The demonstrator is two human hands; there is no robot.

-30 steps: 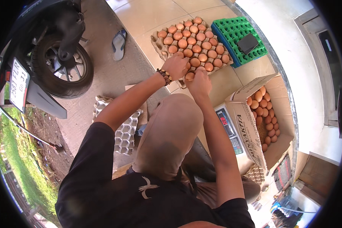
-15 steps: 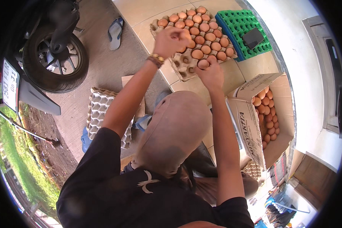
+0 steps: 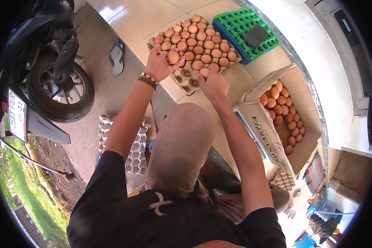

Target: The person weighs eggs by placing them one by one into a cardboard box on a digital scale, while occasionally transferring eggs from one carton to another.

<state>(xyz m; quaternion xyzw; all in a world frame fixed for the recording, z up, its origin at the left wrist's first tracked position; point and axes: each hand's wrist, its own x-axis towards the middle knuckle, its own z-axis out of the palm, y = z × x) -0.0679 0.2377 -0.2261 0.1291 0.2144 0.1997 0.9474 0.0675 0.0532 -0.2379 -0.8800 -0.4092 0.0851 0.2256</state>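
Observation:
On the tiled floor ahead lies a grey pulp egg tray point(image 3: 189, 87), mostly filled with brown eggs point(image 3: 198, 50); several cups at its near corner hold no egg. My left hand point(image 3: 160, 67), palm turned up at the tray's left edge, has its thumb and fingers around a brown egg point(image 3: 173, 57). At the near right side of the tray, my right hand point(image 3: 215, 85) grips another egg point(image 3: 204, 72) over the cups, its fingers partly hiding it. Whether that egg touches the tray I cannot tell.
Green plastic egg trays point(image 3: 231, 20) carrying a dark flat object point(image 3: 256, 36) stand beyond the tray. An open cardboard box point(image 3: 308, 155) holding loose eggs is at my right. Empty pulp trays point(image 3: 136, 159) lie left of my knee, near a sandal point(image 3: 116, 58) and motorcycle wheel point(image 3: 60, 89).
My left hand has drawn back from above the tray to its left edge and turned palm up, showing an egg. My right hand stays at the near cups with its egg. The whole view has shifted.

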